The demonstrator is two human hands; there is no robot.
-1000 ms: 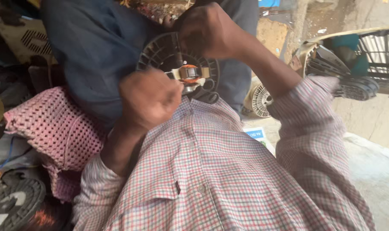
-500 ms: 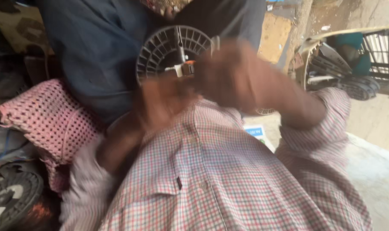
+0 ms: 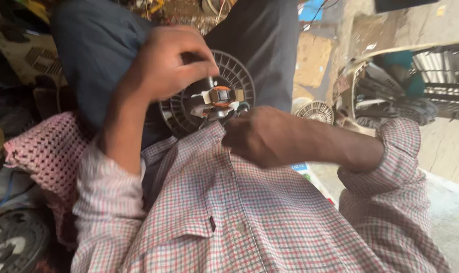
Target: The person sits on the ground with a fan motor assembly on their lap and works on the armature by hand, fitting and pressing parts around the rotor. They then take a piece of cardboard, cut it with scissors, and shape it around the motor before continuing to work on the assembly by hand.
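Note:
A round black fan housing [image 3: 239,76] with ribbed vents rests on my lap against dark trousers. At its centre sits a small motor [image 3: 222,96] with copper-coloured winding and a pale frame. My left hand [image 3: 168,65] hovers over the housing's upper left, its thumb and fingers pinched on the motor's top edge. My right hand [image 3: 262,136] lies just below the motor, with curled fingers gripping the housing's lower rim. The fingertips of both hands are partly hidden. My checked shirt fills the lower part of the view.
A pink crocheted cloth [image 3: 42,151] lies at the left, with a dark round part [image 3: 12,242] below it. A small white fan grille [image 3: 315,111] and a pile of fan parts [image 3: 391,96] stand at the right. Cardboard [image 3: 312,58] leans behind.
My left hand has risen from below the housing to above the motor. My right hand has dropped from the top of the housing to its lower rim.

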